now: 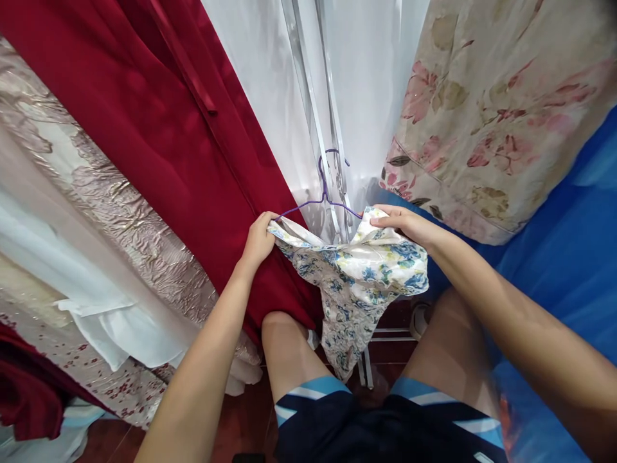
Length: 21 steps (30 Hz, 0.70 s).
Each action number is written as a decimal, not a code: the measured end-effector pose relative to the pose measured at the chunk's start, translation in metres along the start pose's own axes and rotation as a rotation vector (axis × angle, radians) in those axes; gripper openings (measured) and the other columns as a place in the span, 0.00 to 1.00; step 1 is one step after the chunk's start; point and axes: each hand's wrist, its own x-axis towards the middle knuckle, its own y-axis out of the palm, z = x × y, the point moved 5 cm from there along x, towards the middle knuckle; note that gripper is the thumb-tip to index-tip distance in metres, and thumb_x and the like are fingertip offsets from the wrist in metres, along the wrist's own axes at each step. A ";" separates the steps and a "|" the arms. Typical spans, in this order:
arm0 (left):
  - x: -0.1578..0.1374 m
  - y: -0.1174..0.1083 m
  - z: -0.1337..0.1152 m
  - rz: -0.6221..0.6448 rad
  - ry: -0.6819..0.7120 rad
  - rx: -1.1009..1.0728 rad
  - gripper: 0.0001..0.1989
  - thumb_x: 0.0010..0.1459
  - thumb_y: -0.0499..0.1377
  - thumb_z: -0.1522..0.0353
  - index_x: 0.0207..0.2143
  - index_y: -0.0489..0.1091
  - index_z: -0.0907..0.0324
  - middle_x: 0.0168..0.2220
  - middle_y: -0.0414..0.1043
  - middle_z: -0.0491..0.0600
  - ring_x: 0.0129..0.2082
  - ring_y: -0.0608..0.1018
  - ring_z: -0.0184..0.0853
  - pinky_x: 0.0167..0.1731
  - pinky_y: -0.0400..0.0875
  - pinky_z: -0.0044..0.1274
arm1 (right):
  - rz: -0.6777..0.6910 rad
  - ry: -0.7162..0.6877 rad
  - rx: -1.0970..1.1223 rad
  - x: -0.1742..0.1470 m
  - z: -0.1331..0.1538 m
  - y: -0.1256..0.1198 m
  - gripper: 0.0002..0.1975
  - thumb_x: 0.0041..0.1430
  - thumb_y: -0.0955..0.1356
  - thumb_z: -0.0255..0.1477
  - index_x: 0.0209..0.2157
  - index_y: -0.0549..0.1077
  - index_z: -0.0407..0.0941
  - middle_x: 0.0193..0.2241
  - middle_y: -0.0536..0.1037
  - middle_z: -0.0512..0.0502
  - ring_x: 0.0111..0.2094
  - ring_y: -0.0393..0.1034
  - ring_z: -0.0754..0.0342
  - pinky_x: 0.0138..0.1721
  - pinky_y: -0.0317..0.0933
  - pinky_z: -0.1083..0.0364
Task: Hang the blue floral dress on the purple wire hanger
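A white dress with blue and yellow flowers [366, 273] hangs on a thin purple hanger [326, 195] in front of me. My left hand [261, 239] is closed on the dress's left shoulder, at the end of the hanger. At the other shoulder, my right hand [402, 222] pinches the fabric between thumb and fingers. Between my hands the neckline droops open, and the hanger's hook points up beside white metal bars. The lower part of the dress falls between my knees.
Long dark red fabric [144, 128] and a shiny embossed pinkish garment [116, 193] hang at the left. White cloth [255, 64] hangs behind the metal bars [313, 96]. On the right are a floral cream garment [482, 128] and blue fabric [563, 257]. Reddish tiles [241, 424] cover the floor.
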 end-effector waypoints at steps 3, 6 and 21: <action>0.005 -0.015 -0.023 -0.144 0.139 -0.254 0.18 0.52 0.51 0.77 0.45 0.70 0.59 0.44 0.74 0.50 0.43 0.76 0.36 0.46 0.69 0.26 | 0.009 0.030 0.018 0.007 -0.006 -0.002 0.15 0.48 0.77 0.32 0.38 0.77 0.44 0.30 0.81 0.48 0.28 0.75 0.55 0.31 0.68 0.57; 0.010 -0.020 -0.021 -0.229 0.042 -0.402 0.19 0.49 0.57 0.76 0.45 0.68 0.59 0.45 0.72 0.50 0.40 0.76 0.33 0.40 0.70 0.23 | -0.116 0.007 0.023 0.006 -0.012 -0.015 0.15 0.51 0.77 0.37 0.38 0.77 0.44 0.29 0.80 0.49 0.28 0.74 0.55 0.31 0.67 0.57; -0.017 -0.030 -0.060 -0.191 -0.026 -0.473 0.08 0.55 0.58 0.71 0.39 0.71 0.60 0.36 0.74 0.47 0.35 0.76 0.32 0.34 0.68 0.20 | -0.696 -0.591 -0.460 -0.069 0.026 -0.037 0.17 0.62 0.69 0.43 0.26 0.73 0.45 0.23 0.69 0.51 0.24 0.59 0.56 0.26 0.52 0.57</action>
